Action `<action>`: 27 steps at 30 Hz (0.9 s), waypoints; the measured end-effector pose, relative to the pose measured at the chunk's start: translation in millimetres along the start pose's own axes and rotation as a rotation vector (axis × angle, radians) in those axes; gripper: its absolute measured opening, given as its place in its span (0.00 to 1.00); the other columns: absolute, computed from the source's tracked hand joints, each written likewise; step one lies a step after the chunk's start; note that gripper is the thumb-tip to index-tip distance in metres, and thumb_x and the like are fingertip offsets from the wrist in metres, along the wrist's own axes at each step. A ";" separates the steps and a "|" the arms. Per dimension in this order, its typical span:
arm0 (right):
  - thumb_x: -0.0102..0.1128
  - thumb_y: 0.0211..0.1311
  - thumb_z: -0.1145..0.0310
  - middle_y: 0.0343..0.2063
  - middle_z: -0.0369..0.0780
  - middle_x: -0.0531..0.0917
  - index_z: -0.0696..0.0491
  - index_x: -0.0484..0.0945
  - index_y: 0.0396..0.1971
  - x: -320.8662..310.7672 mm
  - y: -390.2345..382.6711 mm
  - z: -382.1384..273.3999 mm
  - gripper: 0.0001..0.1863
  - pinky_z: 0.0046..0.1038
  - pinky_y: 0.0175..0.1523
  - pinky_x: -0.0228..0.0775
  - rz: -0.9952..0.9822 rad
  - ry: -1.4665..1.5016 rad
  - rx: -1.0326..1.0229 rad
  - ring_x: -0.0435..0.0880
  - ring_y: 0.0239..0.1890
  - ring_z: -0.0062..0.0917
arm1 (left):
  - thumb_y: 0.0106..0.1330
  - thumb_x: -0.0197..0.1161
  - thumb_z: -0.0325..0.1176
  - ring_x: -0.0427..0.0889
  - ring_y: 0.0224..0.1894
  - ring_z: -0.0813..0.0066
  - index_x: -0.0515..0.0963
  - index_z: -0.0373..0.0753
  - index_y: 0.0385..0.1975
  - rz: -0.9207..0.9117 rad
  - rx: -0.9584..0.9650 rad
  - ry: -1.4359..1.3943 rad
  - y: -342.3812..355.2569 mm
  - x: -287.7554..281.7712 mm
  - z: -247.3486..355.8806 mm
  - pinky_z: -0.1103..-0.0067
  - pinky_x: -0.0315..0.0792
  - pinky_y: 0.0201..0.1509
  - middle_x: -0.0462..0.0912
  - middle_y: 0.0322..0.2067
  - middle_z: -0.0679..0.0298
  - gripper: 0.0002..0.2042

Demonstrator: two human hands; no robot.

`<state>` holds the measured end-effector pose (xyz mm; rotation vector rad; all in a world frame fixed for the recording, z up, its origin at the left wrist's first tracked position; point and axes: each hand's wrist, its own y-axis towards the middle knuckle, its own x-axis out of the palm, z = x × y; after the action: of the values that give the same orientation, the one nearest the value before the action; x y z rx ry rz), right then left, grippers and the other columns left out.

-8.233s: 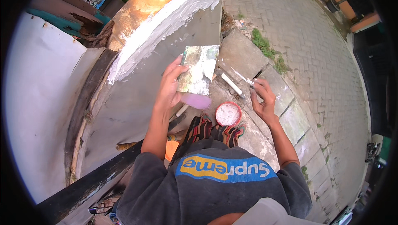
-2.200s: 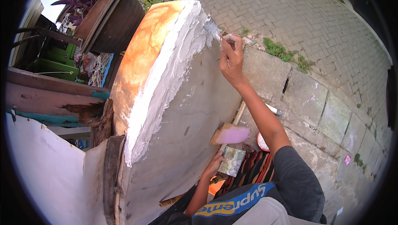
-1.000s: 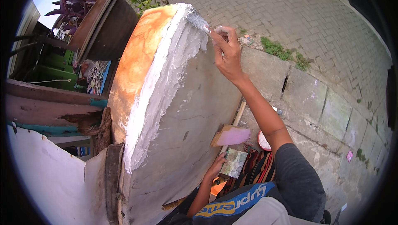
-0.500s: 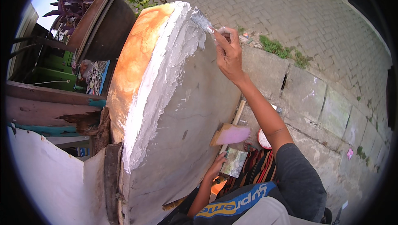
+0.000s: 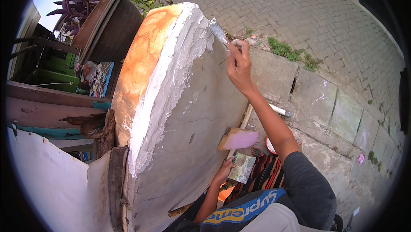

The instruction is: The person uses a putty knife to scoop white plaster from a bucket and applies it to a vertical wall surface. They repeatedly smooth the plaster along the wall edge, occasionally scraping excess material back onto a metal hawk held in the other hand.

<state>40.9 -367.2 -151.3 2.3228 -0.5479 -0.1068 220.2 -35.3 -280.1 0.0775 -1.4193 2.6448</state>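
Far left: a pale sheet panel (image 5: 47, 176) stands below a weathered beam (image 5: 47, 110). Above the beam, a dark pot (image 5: 115, 26) leans at an angle, with a purple-leaved plant (image 5: 77, 3) at its upper left.

Next, to the right: the wall (image 5: 201, 99). Its top surface is stained orange; its side face is grey. A thick white coat (image 5: 167, 78), ridged and uneven, runs along the edge between the two.

Lower centre: my left hand (image 5: 223, 171) is closed on the left edge of a mottled plate (image 5: 242, 168), which sits low, in front of my striped trousers (image 5: 265, 172). Just above the plate lies a board (image 5: 239, 139) with a pink face.

Upper centre: my right hand (image 5: 239, 67) pinches the scraper (image 5: 219, 31) between thumb and fingers near the handle end. The blade points up and left, at the right end of the white coat. Blade contact with the coat: cannot tell.

Right of centre: my right forearm (image 5: 276, 123) partly covers a red-rimmed tub (image 5: 269, 145) with white contents. A white tube (image 5: 278, 109) shows just beside the forearm. Beyond, grass (image 5: 284, 49) grows between the concrete slabs (image 5: 317, 93) and the brick paving (image 5: 278, 9).

Far right: a pink scrap (image 5: 361, 159) lies on the ground.
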 end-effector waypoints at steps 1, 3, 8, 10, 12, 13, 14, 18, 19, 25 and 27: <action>0.51 0.62 0.81 0.45 0.39 0.71 0.55 0.74 0.54 -2.3 -2.0 -2.1 0.20 0.24 0.40 0.70 0.001 0.026 0.079 0.75 0.37 0.22 | 0.62 0.48 0.28 0.71 0.52 0.73 0.60 0.31 0.63 0.017 0.028 0.022 2.7 -1.9 -2.0 0.80 0.66 0.56 0.71 0.55 0.58 0.27; 0.49 0.65 0.78 0.45 0.38 0.73 0.55 0.71 0.57 -9.0 -6.0 -13.4 0.20 0.23 0.40 0.70 0.008 0.190 0.283 0.75 0.37 0.20 | 0.61 0.48 0.28 0.71 0.53 0.72 0.60 0.31 0.64 0.052 0.073 0.057 -0.2 0.9 -3.5 0.80 0.65 0.57 0.70 0.55 0.59 0.27; 0.47 0.69 0.71 0.44 0.37 0.76 0.52 0.65 0.63 -56.0 -31.9 -56.6 0.22 0.20 0.38 0.71 -0.080 0.822 0.847 0.76 0.38 0.17 | 0.60 0.46 0.28 0.69 0.60 0.66 0.57 0.30 0.65 0.092 0.139 -0.142 -0.9 5.6 33.7 0.74 0.66 0.62 0.66 0.60 0.53 0.29; 0.49 0.69 0.71 0.44 0.37 0.75 0.53 0.69 0.59 -94.9 -57.6 -71.3 0.20 0.20 0.35 0.70 -0.227 0.670 0.892 0.75 0.37 0.17 | 0.62 0.44 0.25 0.74 0.54 0.69 0.61 0.28 0.61 -0.017 0.238 -0.418 7.4 4.1 53.6 0.76 0.70 0.57 0.72 0.54 0.55 0.24; 0.49 0.68 0.73 0.44 0.37 0.74 0.56 0.72 0.55 -132.9 -84.7 -77.7 0.17 0.19 0.33 0.68 -0.416 0.419 0.862 0.74 0.35 0.16 | 0.61 0.44 0.26 0.77 0.51 0.68 0.60 0.28 0.61 -0.062 0.361 -0.361 -24.5 24.6 118.3 0.74 0.73 0.55 0.73 0.52 0.54 0.25; 0.52 0.62 0.78 0.43 0.39 0.74 0.56 0.77 0.50 -139.6 -98.9 -81.1 0.16 0.21 0.33 0.68 -0.447 0.311 0.595 0.76 0.32 0.19 | 0.62 0.45 0.27 0.76 0.53 0.68 0.58 0.27 0.63 0.015 0.394 -0.372 -35.9 34.6 136.1 0.74 0.72 0.56 0.72 0.54 0.52 0.27; 0.53 0.59 0.80 0.42 0.40 0.74 0.55 0.78 0.49 -147.7 -111.8 -84.5 0.17 0.22 0.33 0.68 -0.512 0.215 0.477 0.76 0.32 0.20 | 0.62 0.45 0.27 0.76 0.53 0.67 0.57 0.27 0.63 0.038 0.395 -0.415 -41.7 38.9 142.8 0.74 0.72 0.56 0.72 0.54 0.52 0.27; 0.58 0.43 0.86 0.39 0.43 0.74 0.48 0.82 0.46 -161.5 -125.7 -95.1 0.26 0.27 0.35 0.69 -0.626 -0.036 0.195 0.76 0.33 0.29 | 0.62 0.47 0.27 0.76 0.53 0.65 0.52 0.25 0.65 0.009 0.445 -0.521 -48.3 52.2 165.4 0.72 0.72 0.56 0.71 0.55 0.49 0.30; 0.58 0.43 0.86 0.39 0.43 0.74 0.47 0.82 0.46 -161.6 -125.2 -95.4 0.27 0.27 0.35 0.69 -0.624 -0.076 0.131 0.76 0.34 0.31 | 0.62 0.47 0.28 0.77 0.53 0.64 0.52 0.25 0.65 0.026 0.436 -0.531 -53.2 59.4 169.9 0.72 0.73 0.56 0.71 0.55 0.48 0.30; 0.62 0.40 0.83 0.39 0.43 0.75 0.41 0.83 0.45 -178.0 -115.9 -99.6 0.28 0.31 0.35 0.71 -0.639 -0.233 -0.064 0.77 0.37 0.36 | 0.62 0.48 0.27 0.78 0.52 0.64 0.54 0.25 0.65 0.052 0.455 -0.572 -59.7 64.8 173.2 0.71 0.75 0.54 0.71 0.55 0.48 0.29; 0.62 0.40 0.82 0.39 0.43 0.75 0.41 0.83 0.46 -189.8 -122.8 -97.8 0.29 0.31 0.36 0.71 -0.664 -0.259 -0.070 0.77 0.37 0.36 | 0.62 0.48 0.27 0.78 0.51 0.64 0.55 0.26 0.65 0.036 0.459 -0.567 -60.7 63.9 172.9 0.71 0.76 0.53 0.72 0.55 0.49 0.29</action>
<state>-64.7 -146.4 -179.5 2.3444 0.1281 -0.7310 162.5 -139.9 -127.1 0.9150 -0.8751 3.0651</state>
